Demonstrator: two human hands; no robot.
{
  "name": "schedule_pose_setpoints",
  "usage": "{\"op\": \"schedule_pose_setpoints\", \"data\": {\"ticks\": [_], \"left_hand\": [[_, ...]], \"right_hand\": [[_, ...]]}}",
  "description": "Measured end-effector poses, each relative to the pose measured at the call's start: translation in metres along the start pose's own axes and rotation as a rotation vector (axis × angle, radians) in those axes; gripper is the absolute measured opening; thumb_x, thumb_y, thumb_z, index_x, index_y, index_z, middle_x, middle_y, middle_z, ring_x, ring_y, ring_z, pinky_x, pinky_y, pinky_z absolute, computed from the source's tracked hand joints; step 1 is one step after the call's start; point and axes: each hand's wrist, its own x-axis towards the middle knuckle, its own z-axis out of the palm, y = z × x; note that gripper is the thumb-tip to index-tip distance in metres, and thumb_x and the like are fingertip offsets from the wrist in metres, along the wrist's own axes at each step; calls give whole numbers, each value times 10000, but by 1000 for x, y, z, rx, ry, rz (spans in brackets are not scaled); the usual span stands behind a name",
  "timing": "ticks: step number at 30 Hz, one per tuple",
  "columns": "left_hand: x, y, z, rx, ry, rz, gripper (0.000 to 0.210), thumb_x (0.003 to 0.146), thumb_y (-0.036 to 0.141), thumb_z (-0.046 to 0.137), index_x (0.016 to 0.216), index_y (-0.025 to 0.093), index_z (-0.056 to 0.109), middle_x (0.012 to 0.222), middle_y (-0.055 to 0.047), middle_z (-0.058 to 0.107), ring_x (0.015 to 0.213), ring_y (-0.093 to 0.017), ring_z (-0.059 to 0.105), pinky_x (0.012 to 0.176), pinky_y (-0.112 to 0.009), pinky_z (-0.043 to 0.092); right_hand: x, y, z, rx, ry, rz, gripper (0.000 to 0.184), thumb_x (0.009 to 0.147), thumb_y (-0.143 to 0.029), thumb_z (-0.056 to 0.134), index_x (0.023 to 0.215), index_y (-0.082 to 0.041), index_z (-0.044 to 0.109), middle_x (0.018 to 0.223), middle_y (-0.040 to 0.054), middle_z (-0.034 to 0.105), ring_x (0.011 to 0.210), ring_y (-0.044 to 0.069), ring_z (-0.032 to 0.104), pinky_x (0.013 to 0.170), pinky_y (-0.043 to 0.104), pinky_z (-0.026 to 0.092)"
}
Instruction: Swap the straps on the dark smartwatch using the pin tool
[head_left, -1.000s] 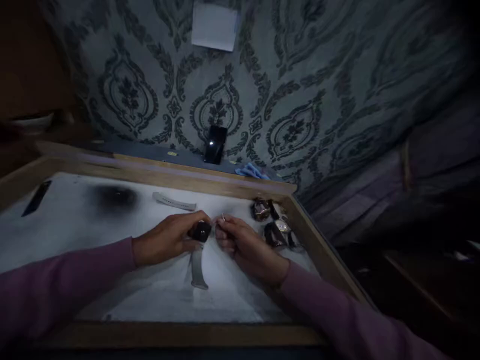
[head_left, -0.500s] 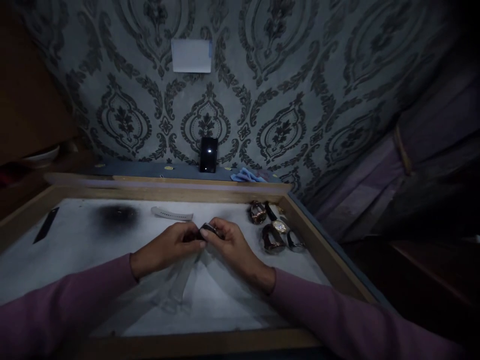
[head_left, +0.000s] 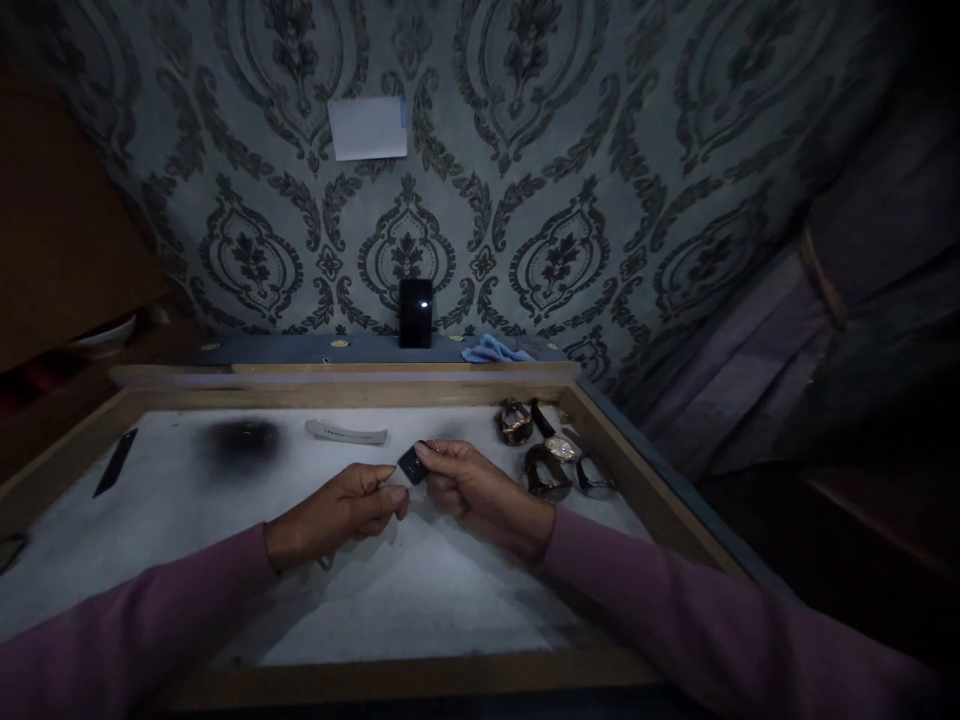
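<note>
My right hand [head_left: 469, 485] pinches a small dark, square watch case [head_left: 412, 465] between thumb and fingers, its flat face tilted up. Close to its left, my left hand [head_left: 349, 505] is closed, thumb against forefinger, on what looks like a pale watch strap, mostly hidden; a pale end shows below the wrist. Whether that strap touches the case I cannot tell. Beyond my hands, a separate light grey watch strap [head_left: 346, 433] lies flat on the white surface.
A wooden-rimmed tray [head_left: 360, 395] surrounds the work. Several wristwatches [head_left: 546, 470] sit at its right side. A dark strip [head_left: 115, 464] lies at the left. Behind the rim are an upright phone [head_left: 415, 314] and a blue cloth [head_left: 495, 350].
The watch case has come out from between my fingers and now shows its flat face. My hands have drawn slightly apart. The pale strap that hung below my left hand is now mostly hidden.
</note>
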Motion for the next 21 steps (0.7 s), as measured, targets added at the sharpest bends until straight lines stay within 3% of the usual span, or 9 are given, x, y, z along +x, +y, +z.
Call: {"op": "schedule_pose_setpoints", "data": {"ticks": [5,10,13,17,21], "left_hand": [[-5,1,-3,99,-78,46,376,866,542,500,780,176,498,547,89,310,494,-77,240,463,-212,194],[-4,-1,-2,108,-60,44,356,892,528,460,806,183,470,578,86,310,509,-82,254,480,-217,232],[-3,1,-7,259,-13,45,355,909,525,414,779,194,427,620,68,353,546,-94,309,507,-223,282],[-5,6,-19,646,131,61,308,934,431,373,734,201,415,684,38,426,631,-125,400,579,-247,331],[-11,12,-27,970,177,64,236,933,317,376,751,201,472,716,15,506,679,-154,476,629,-275,327]], "right_hand": [[0,0,-1,127,-153,130,491,602,-443,816,656,-201,392,414,-153,231,376,13,88,380,198,22],[0,-2,3,78,-83,78,472,610,-462,802,673,-195,418,420,-148,272,374,11,97,374,193,25],[1,-2,1,23,-2,49,485,589,-490,797,665,-199,416,425,-145,275,377,15,104,372,200,22],[5,0,-10,-197,114,42,404,650,-521,723,661,-187,496,400,-129,284,353,32,155,370,222,58],[9,3,-20,-567,169,-18,318,684,-442,684,607,-151,581,442,-60,435,402,61,321,418,228,184]]}}
